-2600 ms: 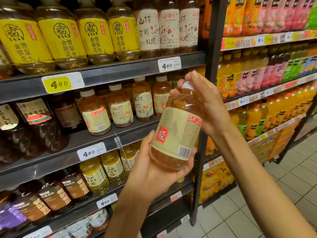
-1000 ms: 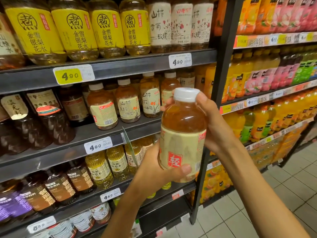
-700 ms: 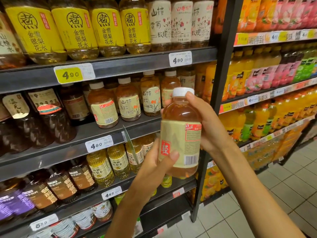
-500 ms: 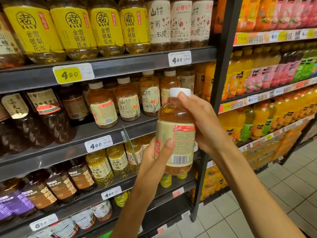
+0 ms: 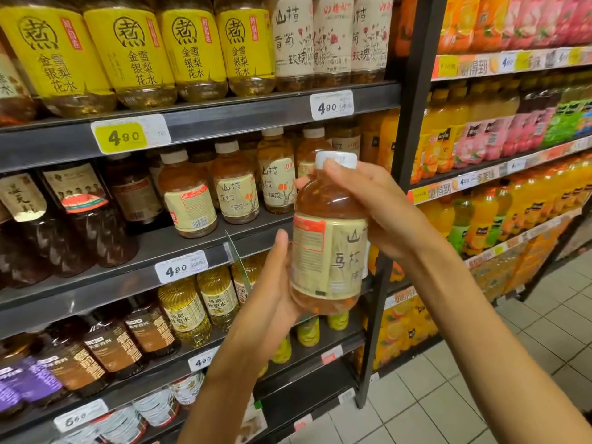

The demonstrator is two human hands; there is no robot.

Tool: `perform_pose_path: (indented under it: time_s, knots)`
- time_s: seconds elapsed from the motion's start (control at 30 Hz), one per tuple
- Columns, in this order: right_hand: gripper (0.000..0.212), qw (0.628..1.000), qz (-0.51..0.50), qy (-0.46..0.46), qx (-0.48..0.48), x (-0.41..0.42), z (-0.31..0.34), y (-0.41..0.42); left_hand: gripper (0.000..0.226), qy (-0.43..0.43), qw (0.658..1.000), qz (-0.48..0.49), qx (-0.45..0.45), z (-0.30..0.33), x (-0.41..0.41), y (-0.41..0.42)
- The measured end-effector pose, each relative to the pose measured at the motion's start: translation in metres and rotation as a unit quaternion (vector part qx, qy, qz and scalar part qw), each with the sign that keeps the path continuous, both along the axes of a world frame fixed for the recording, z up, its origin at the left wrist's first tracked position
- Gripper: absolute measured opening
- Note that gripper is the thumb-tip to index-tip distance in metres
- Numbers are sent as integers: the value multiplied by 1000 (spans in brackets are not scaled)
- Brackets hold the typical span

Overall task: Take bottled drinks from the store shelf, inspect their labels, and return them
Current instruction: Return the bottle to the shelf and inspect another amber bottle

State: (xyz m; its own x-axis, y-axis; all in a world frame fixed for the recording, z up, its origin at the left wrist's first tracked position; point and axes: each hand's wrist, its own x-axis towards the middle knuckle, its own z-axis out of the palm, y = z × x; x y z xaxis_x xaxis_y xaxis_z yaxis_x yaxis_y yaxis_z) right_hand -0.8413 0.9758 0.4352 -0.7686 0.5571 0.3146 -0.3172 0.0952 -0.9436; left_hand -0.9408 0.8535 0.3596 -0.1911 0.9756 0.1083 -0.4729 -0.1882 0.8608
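An amber drink bottle [image 5: 326,248] with a white cap and a cream label stands upright in both my hands, in front of the dark shelf [image 5: 192,241]. My left hand [image 5: 272,293] cups its base and lower side, thumb up along the label's left edge. My right hand [image 5: 374,209] grips the neck and shoulder from the right, fingers curled near the cap. The label's black characters face me at the right, a red-framed text panel at the left. Matching bottles [image 5: 237,184] stand on the middle shelf behind.
Yellow-labelled bottles [image 5: 137,56] fill the top shelf, dark tea bottles [image 5: 80,216] the left of the middle one. A black upright post [image 5: 413,100] divides off a rack of orange and pink juices [image 5: 480,129]. Tiled floor [image 5: 448,408] lies at lower right.
The bottle has been turned in my hands: the barcode side has rotated away to the left and the large black characters now face me. Both hands have kept hold of it.
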Motion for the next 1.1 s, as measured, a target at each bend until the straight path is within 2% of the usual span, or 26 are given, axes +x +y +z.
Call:
perform_pose_path:
  time_s: [0.1, 0.17, 0.27, 0.37, 0.47, 0.53, 0.63, 0.73, 0.8, 0.9, 0.97, 1.03, 1.1]
  knots:
    - [37, 998, -48, -26, 30, -2, 0, -4, 51, 26, 997, 67, -12, 3, 6, 6]
    - [34, 998, -40, -30, 28, -3, 2, -4, 47, 24, 996, 81, -2, -1, 8, 7]
    - [34, 999, 27, -5, -34, 0, 5, 1, 62, -51, 999, -2, -11, 0, 5, 4]
    - [41, 985, 114, 48, -122, -3, 5, 1, 71, -91, 990, -99, -39, 6, 9, 6]
    - [39, 975, 139, 87, -147, -7, 6, 0, 70, -80, 990, -104, -57, 6, 12, 10]
    - [37, 984, 101, 72, -124, -4, 9, 1, 67, -37, 996, -45, -67, 10, 8, 10]
    - [34, 999, 0, 24, -36, 2, 10, 3, 73, 50, 997, -1, -52, 15, 4, 5]
    - [32, 998, -40, 3, -40, 2, 7, 3, 74, 149, 987, 24, -61, 15, 14, -1]
    - [31, 998, -27, -11, -64, 3, 6, 5, 77, 162, 983, 42, -69, 12, 18, -2]
    - [37, 991, 22, -10, -133, 7, 4, 9, 65, 51, 997, 30, -57, 9, 19, -2]
    - [38, 979, 69, 20, -190, 6, 2, 7, 58, -38, 998, -28, -29, 9, 20, -3]
    - [39, 962, 120, 66, -236, 2, 0, 5, 58, -69, 994, -89, -7, 10, 23, -4]
    - [37, 955, 138, 94, -245, 0, 0, 3, 59, -72, 992, -108, -1, 12, 24, -4]
